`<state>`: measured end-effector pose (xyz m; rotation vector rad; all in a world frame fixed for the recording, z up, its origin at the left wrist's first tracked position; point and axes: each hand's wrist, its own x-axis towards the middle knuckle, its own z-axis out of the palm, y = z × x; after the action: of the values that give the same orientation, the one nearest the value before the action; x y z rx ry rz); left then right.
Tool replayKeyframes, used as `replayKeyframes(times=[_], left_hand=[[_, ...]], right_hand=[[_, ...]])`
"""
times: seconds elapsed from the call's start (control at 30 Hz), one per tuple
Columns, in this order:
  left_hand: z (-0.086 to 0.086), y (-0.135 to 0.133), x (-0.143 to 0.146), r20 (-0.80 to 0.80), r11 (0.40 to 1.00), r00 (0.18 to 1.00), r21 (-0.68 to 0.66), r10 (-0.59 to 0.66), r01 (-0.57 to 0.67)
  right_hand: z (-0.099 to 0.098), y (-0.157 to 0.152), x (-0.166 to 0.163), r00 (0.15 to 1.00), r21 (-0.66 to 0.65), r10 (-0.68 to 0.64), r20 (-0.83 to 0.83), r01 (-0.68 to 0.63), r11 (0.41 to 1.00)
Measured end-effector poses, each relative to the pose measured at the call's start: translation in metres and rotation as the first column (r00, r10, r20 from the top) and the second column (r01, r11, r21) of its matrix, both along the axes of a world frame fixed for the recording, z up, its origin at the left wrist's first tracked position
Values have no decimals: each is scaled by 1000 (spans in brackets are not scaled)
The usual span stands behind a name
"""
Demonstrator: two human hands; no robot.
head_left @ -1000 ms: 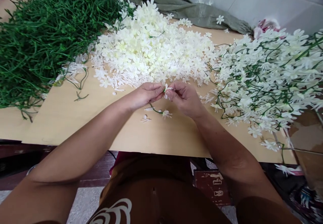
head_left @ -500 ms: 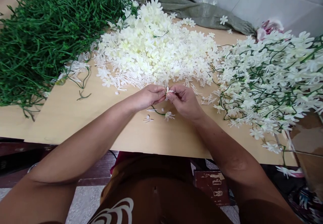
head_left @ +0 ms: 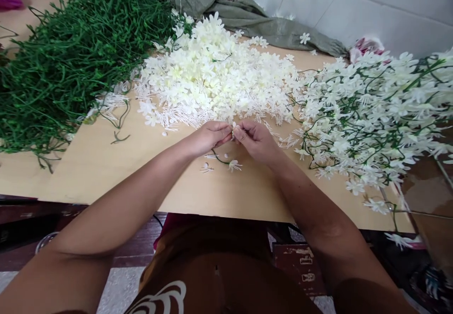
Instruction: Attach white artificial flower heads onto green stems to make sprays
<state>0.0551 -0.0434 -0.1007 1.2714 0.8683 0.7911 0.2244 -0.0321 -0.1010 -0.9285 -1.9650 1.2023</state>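
A tan wooden table (head_left: 106, 172) carried three heaps. A mound of green stems (head_left: 71, 59) filled its left side, a pile of loose white blossoms (head_left: 219, 78) lay in the middle just beyond the hands, and a heap of finished sprays (head_left: 375, 115), white flowers on green wire, spread over the right side. A grey-green cloth (head_left: 255, 19) lay crumpled along the far edge against the tiled wall, with something pink (head_left: 364, 47) showing behind the sprays. Nothing lay between the camera and the hands; the near fringe of the blossom pile almost touched the knuckles.

The left hand (head_left: 208, 137) and the right hand (head_left: 256, 139) met fingertip to fingertip above the bare board. Both were clenched in a pinch on one small white flower (head_left: 234, 126), which sat right between the thumbs and forefingers, only its petals peeking out above them. A thin green sprig (head_left: 220, 158) trailed out from under the hands onto the table, ending in one more flower (head_left: 234, 165) just below the right wrist; which hand gripped the sprig could not be told.

Counted: two hands, one pinched flower, one sprig with one flower at its end, and three tiny white bits (head_left: 205, 167) loose on the board beside it.
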Motion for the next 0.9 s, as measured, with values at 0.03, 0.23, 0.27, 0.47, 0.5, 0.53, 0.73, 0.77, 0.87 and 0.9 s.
replayKeyframes(times=[0.03,0.23,0.27,0.47,0.5,0.53,0.73,0.77,0.87,0.9], left_hand=[[0,0,0,2,1000,1000,5,0,0],[-1,2,-1,-16,1000,1000,6,3,-3],[0,2,-1,-22,1000,1000,8,3,-3],[0,-1,0,32,997,999,73,-3,0],[-1,-2,0,41,997,999,76,-11,8],[-1,-3,-1,44,997,999,73,-18,14],[-3,-4,-3,-8,993,995,62,-96,96],[-4,-4,-4,-14,992,994,70,-106,106],[-4,-5,-4,-24,989,995,108,-100,102],[-5,-5,-4,-32,988,995,116,-95,99]], right_hand=[[0,0,0,1000,-6,6,-8,-6,1000],[-1,-1,3,998,74,-29,62,24,997],[-2,0,2,997,81,-39,60,34,996],[-2,3,0,998,-71,4,-56,-8,997],[-2,4,0,997,-126,31,-70,-40,991],[-1,5,1,995,-176,56,-80,-69,982],[-1,6,2,985,-262,145,-94,-166,951],[-1,5,2,984,-252,151,-93,-170,953],[-3,4,0,985,-217,147,-89,-163,962],[-3,3,0,987,-210,139,-81,-153,966]])
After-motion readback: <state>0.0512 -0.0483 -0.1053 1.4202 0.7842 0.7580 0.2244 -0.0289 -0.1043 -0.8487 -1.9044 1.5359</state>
